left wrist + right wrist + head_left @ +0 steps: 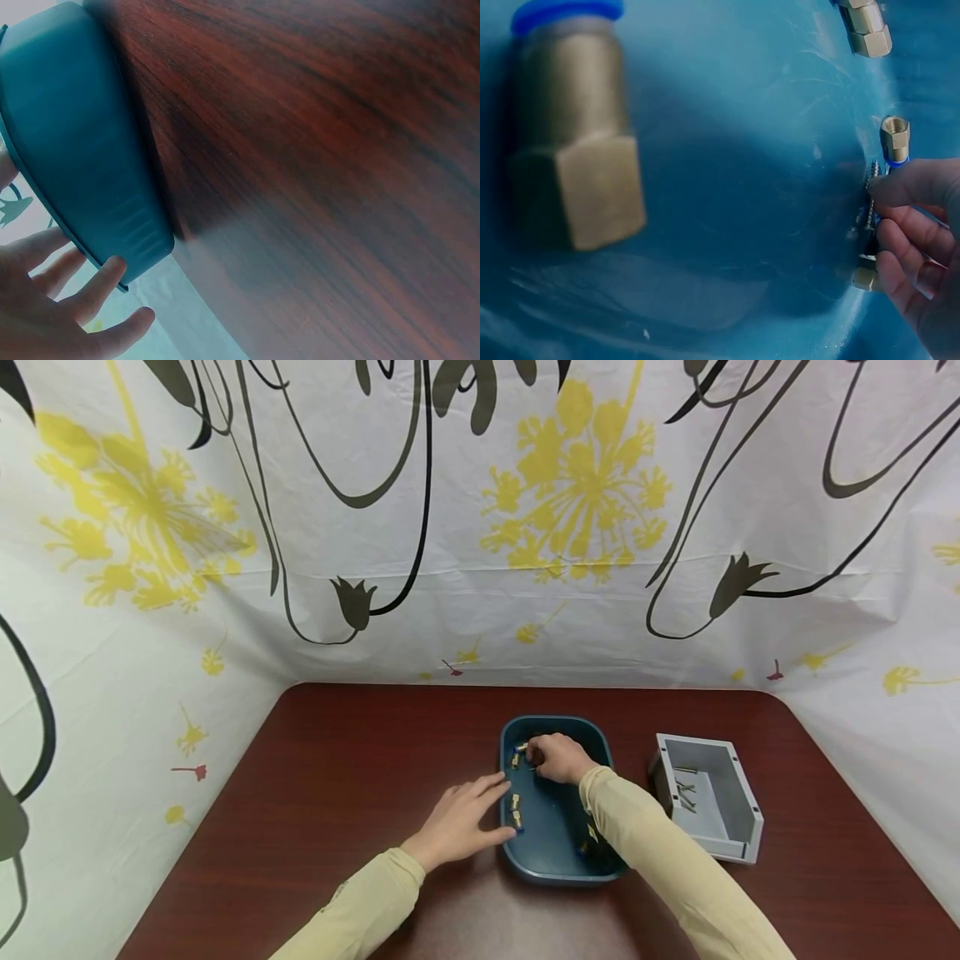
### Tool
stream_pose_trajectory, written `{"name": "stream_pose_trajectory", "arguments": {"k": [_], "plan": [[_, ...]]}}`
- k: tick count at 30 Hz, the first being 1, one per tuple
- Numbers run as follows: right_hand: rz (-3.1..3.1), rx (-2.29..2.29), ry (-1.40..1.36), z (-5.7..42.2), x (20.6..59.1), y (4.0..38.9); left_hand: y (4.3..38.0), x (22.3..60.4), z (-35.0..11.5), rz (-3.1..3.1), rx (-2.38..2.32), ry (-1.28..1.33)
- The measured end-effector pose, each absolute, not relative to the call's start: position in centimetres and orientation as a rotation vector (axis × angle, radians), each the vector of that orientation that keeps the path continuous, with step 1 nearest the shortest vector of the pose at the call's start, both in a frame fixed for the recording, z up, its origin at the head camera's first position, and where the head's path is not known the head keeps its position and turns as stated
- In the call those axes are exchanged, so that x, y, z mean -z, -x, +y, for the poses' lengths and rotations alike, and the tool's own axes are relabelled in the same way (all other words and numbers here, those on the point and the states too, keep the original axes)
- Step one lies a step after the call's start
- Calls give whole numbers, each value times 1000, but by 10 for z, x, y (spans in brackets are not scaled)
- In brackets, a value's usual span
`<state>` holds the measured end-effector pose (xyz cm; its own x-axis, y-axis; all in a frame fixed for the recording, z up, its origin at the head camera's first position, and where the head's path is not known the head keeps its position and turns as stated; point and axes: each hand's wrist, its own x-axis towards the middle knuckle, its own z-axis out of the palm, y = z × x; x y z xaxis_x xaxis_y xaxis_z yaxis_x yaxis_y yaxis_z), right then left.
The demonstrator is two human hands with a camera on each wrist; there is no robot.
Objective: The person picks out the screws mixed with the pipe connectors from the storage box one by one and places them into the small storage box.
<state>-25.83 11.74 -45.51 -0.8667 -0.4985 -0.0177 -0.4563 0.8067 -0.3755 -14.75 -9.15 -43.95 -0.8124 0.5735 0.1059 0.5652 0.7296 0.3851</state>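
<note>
A blue plastic basin (551, 847) stands on the table, with several brass pipe fittings (516, 812) with blue collars inside. My right hand (558, 758) reaches down inside at the far left, thumb and fingertips pinching a small screw (870, 214). Close by that hand lie a fitting (895, 141) with its threaded opening showing and another one partly hidden by the fingers. A large fitting (577, 150) looms near the right wrist camera. My left hand (465, 822), fingers spread and nearly straight, is at the basin's left rim, fingertips over its edge.
Right of the basin stands a grey open box (744, 785) holding several screws (686, 795), its near wall lower than the others. Both sit on a dark red-brown wooden table (375, 760). A patterned cloth (465, 543) hangs behind the table.
</note>
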Motion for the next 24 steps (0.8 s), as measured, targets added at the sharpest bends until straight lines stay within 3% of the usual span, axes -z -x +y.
{"name": "stream_pose_trajectory", "arguments": {"k": [24], "plan": [[2771,615,768,120,458,254,148,440,-91,2897,-615,-940]]}}
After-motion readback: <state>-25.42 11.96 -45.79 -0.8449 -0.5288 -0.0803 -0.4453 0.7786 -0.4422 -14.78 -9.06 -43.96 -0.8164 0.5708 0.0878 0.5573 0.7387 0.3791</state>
